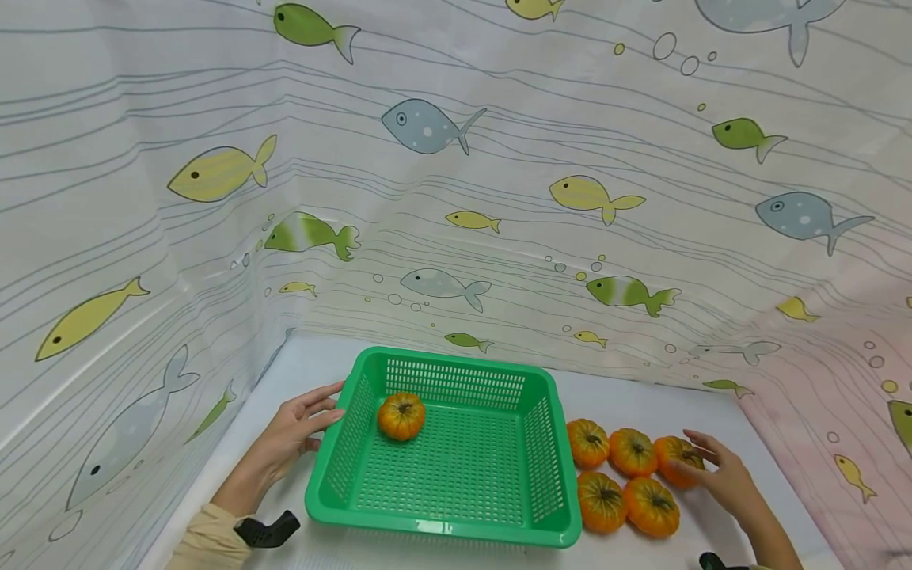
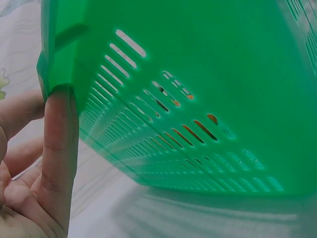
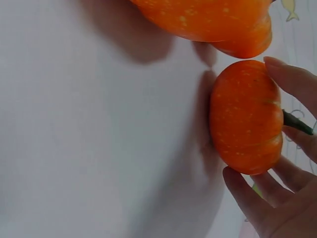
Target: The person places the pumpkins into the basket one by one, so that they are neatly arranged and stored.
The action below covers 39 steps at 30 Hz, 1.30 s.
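A green plastic basket point(image 1: 456, 526) with slotted walls stands in front of me. My left hand point(image 1: 288, 435) holds its left rim, and in the left wrist view one fingertip is tucked under the lip point(image 2: 49, 54). A small orange pumpkin point(image 1: 401, 416) sits inside, toward the back left. Right of the basket, my right hand point(image 1: 727, 479) grips another small pumpkin point(image 3: 247, 119), with fingers and thumb on opposite sides of it. Its dark green stem point(image 3: 297, 121) points toward the palm in the right wrist view.
Several more pumpkins point(image 1: 632, 453) cluster on the white table point(image 1: 701, 412) between the basket and my right hand, the closest ones against the basket's right side. A fish-patterned curtain point(image 1: 427, 190) stands behind the table and along its sides.
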### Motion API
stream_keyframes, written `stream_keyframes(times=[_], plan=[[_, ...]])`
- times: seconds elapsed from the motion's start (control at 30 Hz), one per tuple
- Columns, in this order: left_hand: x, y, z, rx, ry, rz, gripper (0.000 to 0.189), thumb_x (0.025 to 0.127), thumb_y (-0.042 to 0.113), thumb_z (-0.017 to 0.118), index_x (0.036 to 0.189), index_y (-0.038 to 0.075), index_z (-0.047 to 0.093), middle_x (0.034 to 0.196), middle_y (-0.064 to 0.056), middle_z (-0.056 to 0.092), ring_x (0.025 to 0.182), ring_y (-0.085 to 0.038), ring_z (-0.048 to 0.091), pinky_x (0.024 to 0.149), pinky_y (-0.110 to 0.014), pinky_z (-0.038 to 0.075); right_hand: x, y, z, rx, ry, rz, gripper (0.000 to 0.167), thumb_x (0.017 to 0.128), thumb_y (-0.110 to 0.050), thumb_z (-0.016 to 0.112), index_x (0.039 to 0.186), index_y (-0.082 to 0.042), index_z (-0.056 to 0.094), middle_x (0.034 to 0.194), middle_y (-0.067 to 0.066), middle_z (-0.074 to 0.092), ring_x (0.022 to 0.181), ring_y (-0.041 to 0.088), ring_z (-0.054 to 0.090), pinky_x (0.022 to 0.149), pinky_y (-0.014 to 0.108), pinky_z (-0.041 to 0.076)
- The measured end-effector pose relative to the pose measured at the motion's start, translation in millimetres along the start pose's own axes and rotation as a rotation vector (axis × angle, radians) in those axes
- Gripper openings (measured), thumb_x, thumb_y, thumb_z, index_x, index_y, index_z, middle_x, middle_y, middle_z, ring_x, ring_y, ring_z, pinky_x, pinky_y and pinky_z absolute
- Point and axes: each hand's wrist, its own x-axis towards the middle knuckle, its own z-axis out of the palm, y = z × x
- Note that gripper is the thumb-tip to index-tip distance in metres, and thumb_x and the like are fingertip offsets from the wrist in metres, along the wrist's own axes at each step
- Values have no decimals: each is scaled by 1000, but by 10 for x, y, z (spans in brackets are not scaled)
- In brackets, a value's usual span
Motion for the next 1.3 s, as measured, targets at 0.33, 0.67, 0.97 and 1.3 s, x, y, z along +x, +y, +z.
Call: stream_keyframes(times=[0.33, 0.67, 0.97, 1.3], plan=[[-8, 14, 14, -4, -2, 0, 66, 102, 13, 65, 159, 1, 34, 104, 8, 70, 84, -6, 71, 58, -23, 60, 58, 44, 63, 56, -37, 53, 95, 95, -55, 69, 161, 0, 27, 162, 35, 26, 143, 59, 30, 113, 75, 34], [-16, 25, 11, -23, -27, 20, 66, 104, 12, 62, 160, -1, 31, 106, 7, 70, 85, -6, 70, 58, -22, 59, 2, 107, 66, 84, -52, 49, 95, 95, -53, 70, 162, -3, 25, 163, 35, 25, 144, 59, 30, 111, 76, 36], [-13, 21, 14, -14, -28, 21, 66, 104, 12, 62, 160, -1, 30, 105, 7, 70, 85, -6, 71, 58, -22, 59, 0, 115, 72, 89, -52, 56, 95, 95, -53, 70, 162, -3, 24, 163, 34, 25, 144, 58, 30, 111, 76, 37], [-19, 22, 17, -24, -27, 23, 66, 103, 11, 62, 160, -2, 30, 105, 7, 69, 84, -6, 70, 56, -22, 58, -12, 84, 36, 78, -35, 62, 98, 95, -55, 70, 163, -4, 23, 164, 34, 24, 144, 58, 30, 112, 76, 34]])
